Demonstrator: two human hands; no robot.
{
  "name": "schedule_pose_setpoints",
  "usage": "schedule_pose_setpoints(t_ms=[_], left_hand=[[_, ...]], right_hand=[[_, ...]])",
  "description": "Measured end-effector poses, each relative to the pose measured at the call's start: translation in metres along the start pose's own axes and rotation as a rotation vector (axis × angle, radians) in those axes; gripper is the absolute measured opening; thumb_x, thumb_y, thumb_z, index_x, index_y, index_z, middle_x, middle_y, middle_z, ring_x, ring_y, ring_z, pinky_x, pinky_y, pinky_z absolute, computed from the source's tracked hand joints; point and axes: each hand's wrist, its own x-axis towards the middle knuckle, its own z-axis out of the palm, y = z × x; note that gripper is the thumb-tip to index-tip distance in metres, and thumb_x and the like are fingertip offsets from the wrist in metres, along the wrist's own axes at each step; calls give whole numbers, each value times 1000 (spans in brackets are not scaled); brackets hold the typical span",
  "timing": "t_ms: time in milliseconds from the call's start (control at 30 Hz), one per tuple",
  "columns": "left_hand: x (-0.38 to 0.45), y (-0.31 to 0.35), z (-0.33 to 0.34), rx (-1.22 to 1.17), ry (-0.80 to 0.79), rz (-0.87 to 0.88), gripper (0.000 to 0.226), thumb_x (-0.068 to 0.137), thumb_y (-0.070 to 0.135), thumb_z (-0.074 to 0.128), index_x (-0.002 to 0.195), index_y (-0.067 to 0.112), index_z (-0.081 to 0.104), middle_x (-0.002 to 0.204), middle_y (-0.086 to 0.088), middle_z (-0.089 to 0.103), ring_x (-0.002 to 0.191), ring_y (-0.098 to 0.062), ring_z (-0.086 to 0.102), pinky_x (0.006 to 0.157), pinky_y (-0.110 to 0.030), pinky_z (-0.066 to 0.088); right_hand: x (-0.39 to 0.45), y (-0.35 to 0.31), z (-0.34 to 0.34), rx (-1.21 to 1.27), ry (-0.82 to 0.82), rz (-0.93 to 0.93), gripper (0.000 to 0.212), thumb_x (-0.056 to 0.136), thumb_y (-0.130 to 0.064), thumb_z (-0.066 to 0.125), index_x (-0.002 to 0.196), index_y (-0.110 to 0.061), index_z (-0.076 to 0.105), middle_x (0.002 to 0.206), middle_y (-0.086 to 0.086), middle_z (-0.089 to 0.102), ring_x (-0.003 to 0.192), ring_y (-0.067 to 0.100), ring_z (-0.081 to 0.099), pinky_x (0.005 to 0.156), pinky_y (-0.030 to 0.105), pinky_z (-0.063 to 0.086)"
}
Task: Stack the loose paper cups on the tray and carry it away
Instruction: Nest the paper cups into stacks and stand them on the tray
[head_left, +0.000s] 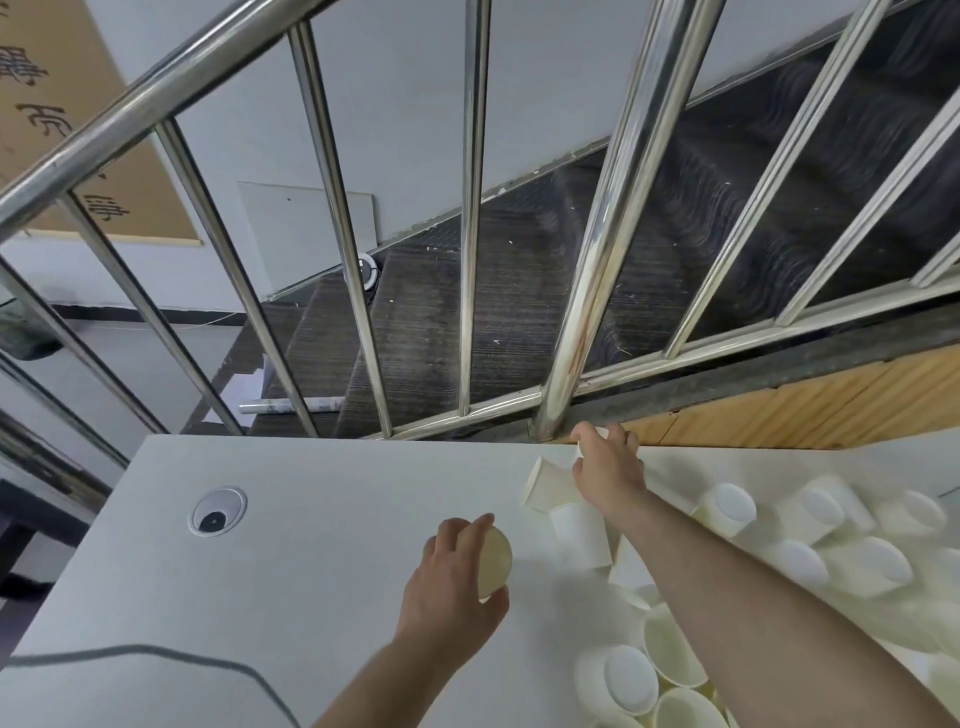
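Several loose white paper cups lie tumbled over the right side of a white table. My left hand grips one cup near the table's middle, its open mouth facing right. My right hand reaches to the far edge of the table and curls round another cup, which it mostly hides. Two more cups lie just left of that wrist. No tray can be made out among the cups.
A steel railing rises just beyond the table's far edge, with dark stairs dropping away behind it. A round cable grommet sits in the tabletop at the left. A grey cable crosses the near left corner.
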Motion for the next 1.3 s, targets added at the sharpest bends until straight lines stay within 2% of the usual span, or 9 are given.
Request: schedule_pose_setpoints(t_ms=[133, 400, 567, 867, 1167, 1300], left_hand=[[-5, 7, -1, 1, -8, 18, 72, 83, 40, 57, 145, 37, 20, 137, 12, 30, 123, -12, 37, 87, -26, 48], [-30, 28, -12, -36, -17, 85, 73, 82, 38, 59, 145, 37, 20, 136, 12, 30, 122, -12, 38, 86, -27, 48], [-63, 34, -18, -37, -23, 135, 73, 82, 37, 60, 144, 37, 22, 135, 12, 31, 122, -12, 39, 84, -25, 48], [-135, 29, -32, -39, 27, 137, 73, 81, 36, 62, 144, 35, 24, 136, 10, 32, 120, -14, 41, 85, -27, 48], [-230, 4, -48, -97, 135, 126, 72, 79, 34, 66, 142, 35, 31, 125, 8, 32, 106, -17, 51, 82, -30, 50], [-279, -15, -57, -123, 186, 110, 74, 75, 41, 64, 142, 33, 33, 123, 8, 36, 97, -10, 52, 76, -22, 46]], right_hand=[[-15, 4, -21, 17, 62, -29, 29, 91, -21, 61, 116, -28, 48, 130, 9, 40, 118, 27, 35, 88, 38, 45], [-91, 5, -70, -11, 145, -136, 41, 86, -24, 60, 125, -25, 47, 134, 7, 39, 122, 27, 32, 87, 34, 46], [-151, -5, -83, -8, 104, -173, 50, 87, -26, 58, 135, -24, 42, 138, 7, 37, 127, 25, 30, 93, 32, 45], [-248, -14, -83, 53, 46, -249, 55, 84, -26, 56, 136, -25, 40, 138, 4, 32, 127, 25, 30, 90, 33, 45], [-337, -26, -74, 121, 71, -352, 55, 83, -27, 57, 136, -24, 42, 135, 2, 33, 125, 22, 32, 82, 31, 48], [-372, -39, -64, 160, 36, -401, 56, 83, -27, 57, 136, -24, 41, 135, 1, 32, 127, 22, 30, 83, 31, 48]])
